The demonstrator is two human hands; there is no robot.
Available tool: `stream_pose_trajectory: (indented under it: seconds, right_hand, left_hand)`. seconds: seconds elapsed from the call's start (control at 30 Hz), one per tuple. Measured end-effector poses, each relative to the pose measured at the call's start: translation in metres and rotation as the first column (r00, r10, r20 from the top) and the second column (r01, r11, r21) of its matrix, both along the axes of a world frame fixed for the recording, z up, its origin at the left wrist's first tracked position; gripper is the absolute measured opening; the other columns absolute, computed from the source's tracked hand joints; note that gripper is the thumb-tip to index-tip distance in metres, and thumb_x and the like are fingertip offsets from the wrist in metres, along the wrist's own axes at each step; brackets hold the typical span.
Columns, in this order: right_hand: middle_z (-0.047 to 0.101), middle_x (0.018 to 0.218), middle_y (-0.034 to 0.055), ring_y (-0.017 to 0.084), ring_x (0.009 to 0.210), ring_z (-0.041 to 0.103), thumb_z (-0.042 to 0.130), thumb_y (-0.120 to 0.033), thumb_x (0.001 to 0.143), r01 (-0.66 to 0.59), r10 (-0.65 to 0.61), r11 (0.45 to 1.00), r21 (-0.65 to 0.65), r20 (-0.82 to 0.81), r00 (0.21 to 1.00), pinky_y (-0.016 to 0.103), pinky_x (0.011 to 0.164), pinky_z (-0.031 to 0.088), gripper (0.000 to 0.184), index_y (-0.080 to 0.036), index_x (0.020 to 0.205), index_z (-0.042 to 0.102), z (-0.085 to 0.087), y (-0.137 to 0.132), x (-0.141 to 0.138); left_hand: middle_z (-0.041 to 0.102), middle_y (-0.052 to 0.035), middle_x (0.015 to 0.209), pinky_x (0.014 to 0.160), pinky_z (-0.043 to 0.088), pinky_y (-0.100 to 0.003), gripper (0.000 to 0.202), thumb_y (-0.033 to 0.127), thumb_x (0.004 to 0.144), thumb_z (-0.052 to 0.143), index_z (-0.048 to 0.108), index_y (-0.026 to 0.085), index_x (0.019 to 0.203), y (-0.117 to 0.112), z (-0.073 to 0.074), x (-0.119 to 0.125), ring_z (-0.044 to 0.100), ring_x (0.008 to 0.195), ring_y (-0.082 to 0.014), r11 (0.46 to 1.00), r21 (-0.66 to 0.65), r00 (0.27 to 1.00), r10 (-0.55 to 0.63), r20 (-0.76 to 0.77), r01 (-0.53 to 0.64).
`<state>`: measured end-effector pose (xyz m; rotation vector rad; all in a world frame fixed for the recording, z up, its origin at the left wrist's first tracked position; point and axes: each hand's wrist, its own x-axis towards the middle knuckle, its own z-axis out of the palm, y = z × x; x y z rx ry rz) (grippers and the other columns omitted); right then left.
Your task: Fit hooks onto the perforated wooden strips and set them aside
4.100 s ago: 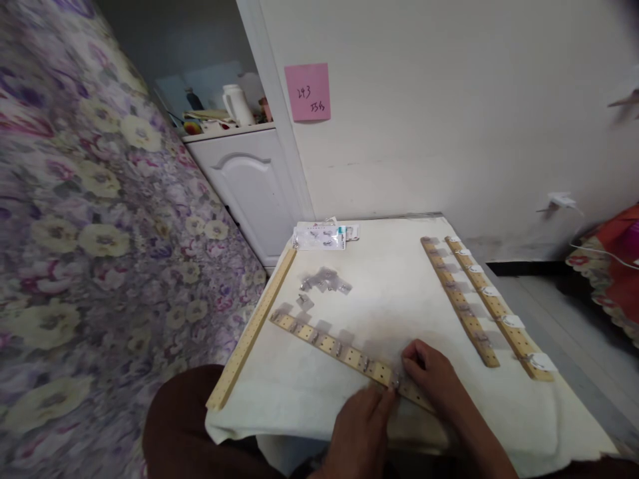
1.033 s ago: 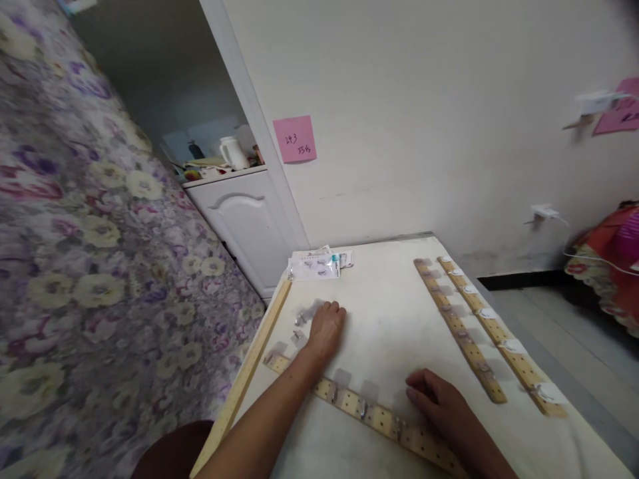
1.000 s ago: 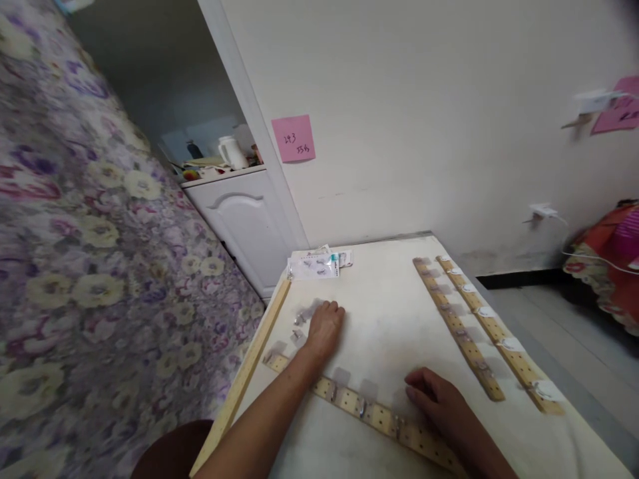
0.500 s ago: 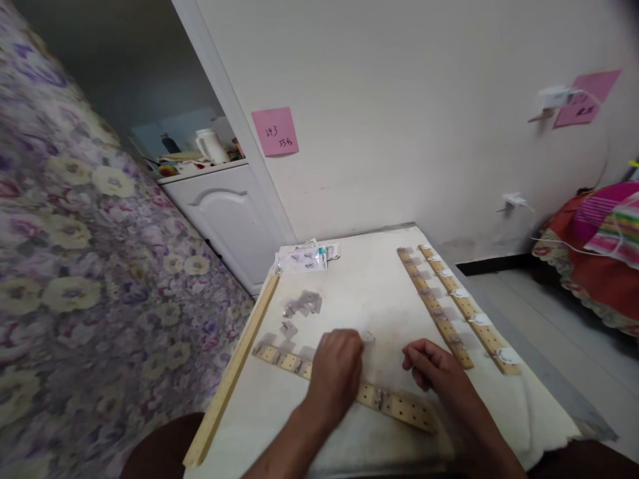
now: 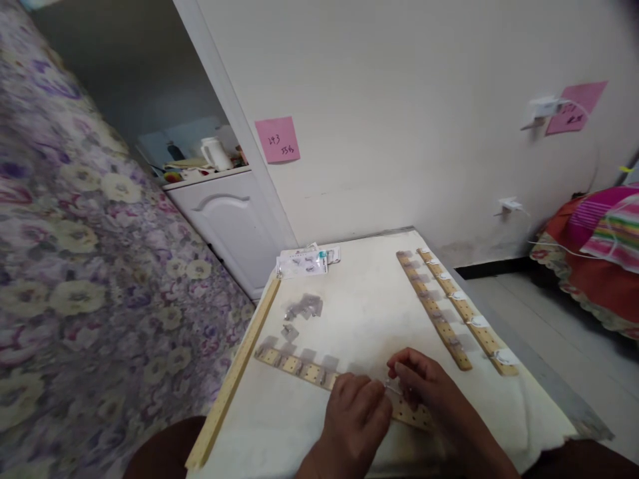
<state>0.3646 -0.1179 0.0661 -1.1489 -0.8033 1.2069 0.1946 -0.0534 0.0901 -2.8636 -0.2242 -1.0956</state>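
A wooden strip with holes (image 5: 299,366) lies slantwise across the near part of the white table (image 5: 369,306), with small clear hook pieces fixed along it. My left hand (image 5: 357,416) and my right hand (image 5: 424,386) meet over its right end, fingers pinched together on a small clear piece (image 5: 391,386) against the strip. A little pile of loose clear pieces (image 5: 305,307) lies above the strip's left end.
Two more holed strips (image 5: 449,313) with white tags lie along the table's right side. A plain wooden slat (image 5: 234,379) runs along the left edge. Plastic packets (image 5: 304,261) sit at the far edge. A flowered bedspread (image 5: 90,266) is left, a white cabinet (image 5: 229,219) beyond.
My left hand reached to the loose pile, then came back with a clear piece. Both hands have now closed together over the strip's right end.
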Motion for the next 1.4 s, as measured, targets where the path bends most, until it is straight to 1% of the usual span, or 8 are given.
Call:
stream_pose_trajectory:
  seconds: [0.2, 0.37, 0.5, 0.57, 0.67, 0.83, 1.17, 1.4]
  right_hand:
    - [0.055, 0.055, -0.0043, 0.01, 0.049, 0.051, 0.05, -0.055, 0.087, -0.045, 0.045, 0.999, 0.001, -0.029, 0.999, 0.022, 0.05, 0.039, 0.038, -0.018, 0.09, 0.059, 0.004, -0.002, -0.006]
    - [0.058, 0.071, -0.002, 0.009, 0.052, 0.05, 0.05, -0.053, 0.087, 0.027, -0.027, 1.0, -0.003, -0.052, 0.998, 0.022, 0.049, 0.039, 0.035, -0.019, 0.09, 0.06, 0.001, 0.002, -0.008]
    - [0.05, 0.065, -0.0058, 0.007, 0.05, 0.04, 0.067, -0.045, 0.076, -0.023, 0.022, 1.0, -0.015, -0.085, 0.996, 0.02, 0.045, 0.03, 0.031, -0.02, 0.093, 0.06, -0.002, 0.005, -0.009]
    - [0.047, 0.062, -0.007, 0.007, 0.05, 0.039, 0.07, -0.041, 0.072, -0.039, 0.036, 0.999, -0.017, -0.123, 0.992, 0.02, 0.047, 0.028, 0.031, -0.02, 0.093, 0.061, -0.002, 0.004, -0.006]
    - [0.049, 0.065, -0.0067, 0.007, 0.051, 0.039, 0.071, -0.038, 0.07, -0.027, 0.026, 1.0, -0.005, -0.127, 0.992, 0.021, 0.048, 0.029, 0.032, -0.019, 0.095, 0.063, -0.001, -0.002, 0.003]
    - [0.05, 0.063, -0.0064, 0.008, 0.05, 0.044, 0.066, -0.036, 0.073, 0.004, 0.0, 0.996, -0.084, 0.048, 0.999, 0.023, 0.049, 0.034, 0.024, -0.018, 0.088, 0.061, -0.012, -0.014, 0.017]
    - [0.046, 0.059, -0.0053, 0.012, 0.058, 0.043, 0.055, -0.03, 0.075, 0.184, -0.096, 0.971, -0.152, 0.455, 0.885, 0.024, 0.054, 0.033, 0.013, -0.019, 0.069, 0.053, -0.037, -0.024, 0.017]
    - [0.045, 0.06, -0.0057, 0.012, 0.058, 0.043, 0.055, -0.032, 0.076, 0.174, -0.076, 0.97, -0.17, 0.466, 0.881, 0.025, 0.056, 0.035, 0.014, -0.019, 0.07, 0.053, -0.042, -0.027, 0.022]
  left_hand:
    - [0.068, -0.0041, 0.091, 0.078, 0.039, -0.033, 0.017, 0.012, 0.093, 0.045, 0.06, 0.017, 0.087, -0.001, 0.002, 0.007, 0.054, 0.086, -0.0169, 0.998, -0.045, 0.994, 0.056, 0.09, -0.052]
    - [0.068, -0.0031, 0.091, 0.077, 0.043, -0.031, 0.021, 0.014, 0.096, 0.04, 0.06, 0.019, 0.09, -0.001, 0.007, 0.006, 0.056, 0.085, -0.016, 0.981, -0.194, 0.997, -0.004, 0.08, 0.02]
    - [0.067, -0.0013, 0.091, 0.077, 0.048, -0.027, 0.02, 0.025, 0.097, 0.04, 0.059, 0.022, 0.103, -0.005, 0.0, 0.002, 0.059, 0.083, -0.0147, 0.858, -0.512, 1.0, -0.03, 0.002, 0.027]
    - [0.068, -0.0014, 0.094, 0.078, 0.05, -0.027, 0.019, 0.029, 0.096, 0.043, 0.058, 0.024, 0.106, -0.007, -0.004, 0.002, 0.06, 0.086, -0.0151, 0.823, -0.568, 1.0, -0.028, -0.004, 0.021]
    - [0.068, -0.003, 0.098, 0.08, 0.051, -0.028, 0.019, 0.029, 0.094, 0.046, 0.057, 0.023, 0.109, -0.007, -0.007, 0.004, 0.061, 0.089, -0.0166, 0.846, -0.534, 1.0, 0.007, -0.004, -0.008]
    - [0.065, -0.0065, 0.094, 0.074, 0.051, -0.03, 0.02, 0.01, 0.088, 0.046, 0.057, 0.02, 0.101, -0.011, -0.01, -0.002, 0.06, 0.085, -0.0178, 0.95, -0.313, 1.0, -0.017, 0.026, 0.025]
    - [0.061, -0.0007, 0.07, 0.051, 0.042, -0.021, 0.019, 0.011, 0.086, 0.041, 0.056, 0.022, 0.089, -0.039, -0.081, -0.014, 0.055, 0.059, -0.0135, 0.946, -0.319, 0.992, -0.085, -0.09, 0.052]
    - [0.065, -0.0064, 0.086, 0.062, 0.053, -0.028, 0.037, 0.006, 0.079, 0.042, 0.05, 0.02, 0.113, -0.039, -0.088, -0.017, 0.062, 0.073, -0.018, 0.913, -0.405, 0.989, -0.02, -0.145, -0.041]
